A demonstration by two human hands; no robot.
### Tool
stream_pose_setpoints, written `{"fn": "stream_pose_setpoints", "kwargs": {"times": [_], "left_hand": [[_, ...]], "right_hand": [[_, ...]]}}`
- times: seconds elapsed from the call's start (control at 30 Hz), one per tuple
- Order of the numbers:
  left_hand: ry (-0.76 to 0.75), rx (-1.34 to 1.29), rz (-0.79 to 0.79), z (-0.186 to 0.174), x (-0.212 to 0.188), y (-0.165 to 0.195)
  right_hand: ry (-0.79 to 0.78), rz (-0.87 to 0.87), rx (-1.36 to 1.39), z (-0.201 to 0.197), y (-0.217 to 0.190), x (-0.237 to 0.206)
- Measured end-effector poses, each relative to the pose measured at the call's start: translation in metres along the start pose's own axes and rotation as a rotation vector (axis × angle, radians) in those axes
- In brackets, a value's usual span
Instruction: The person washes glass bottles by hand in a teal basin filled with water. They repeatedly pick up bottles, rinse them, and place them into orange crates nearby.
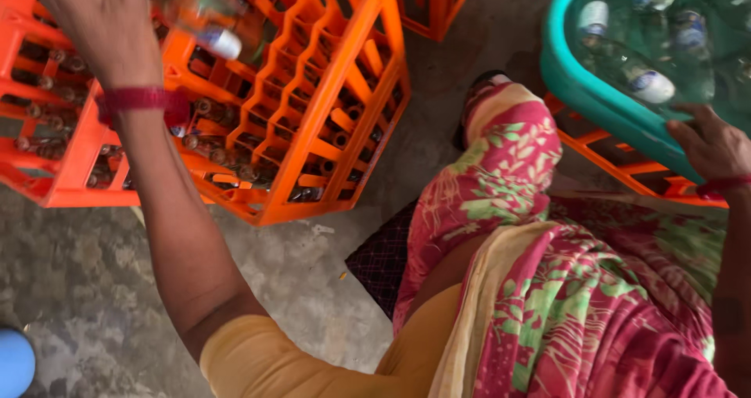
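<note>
My right hand [708, 144] rests on the rim of the teal tub [583, 85], fingers curled over its edge, near my knee. Clear bottles [649, 81] lie heaped inside the tub. Farther out, my left hand [98, 22] is raised over the orange crate [313, 108], closed around a clear glass bottle [207, 22], which is blurred. Many crate cells already hold bottles.

left hand [98, 22] perhaps holding blurred bottle [205, 24], orange crate [313, 108]
</note>
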State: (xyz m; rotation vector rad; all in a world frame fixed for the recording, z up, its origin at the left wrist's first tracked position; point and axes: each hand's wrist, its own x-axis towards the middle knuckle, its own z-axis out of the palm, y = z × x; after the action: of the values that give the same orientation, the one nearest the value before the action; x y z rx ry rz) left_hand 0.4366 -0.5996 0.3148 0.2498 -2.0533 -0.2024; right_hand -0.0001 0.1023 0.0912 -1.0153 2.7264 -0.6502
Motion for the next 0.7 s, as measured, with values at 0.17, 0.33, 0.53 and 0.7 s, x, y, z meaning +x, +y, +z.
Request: {"fn": "stream_pose_setpoints", "kwargs": {"times": [0.17,0.33,0.53,0.7], "left_hand": [[0.032,-0.108,-0.461,-0.018,-0.068,0.012],[-0.077,-0.046,-0.583,-0.029,-0.148,0.000],[-0.106,0.005,-0.503,-0.006,-0.136,0.036],[-0.162,-0.024,-0.439,0.149,-0.119,0.097]], "right_hand": [[-0.138,0.070,0.254,0.003,0.021,0.007],[-0.126,0.039,0.326,0.007,0.027,-0.001],[-0.255,0.393,-0.068,-0.019,0.003,-0.022],[-0.030,0.196,0.207,-0.021,-0.031,-0.044]]}}
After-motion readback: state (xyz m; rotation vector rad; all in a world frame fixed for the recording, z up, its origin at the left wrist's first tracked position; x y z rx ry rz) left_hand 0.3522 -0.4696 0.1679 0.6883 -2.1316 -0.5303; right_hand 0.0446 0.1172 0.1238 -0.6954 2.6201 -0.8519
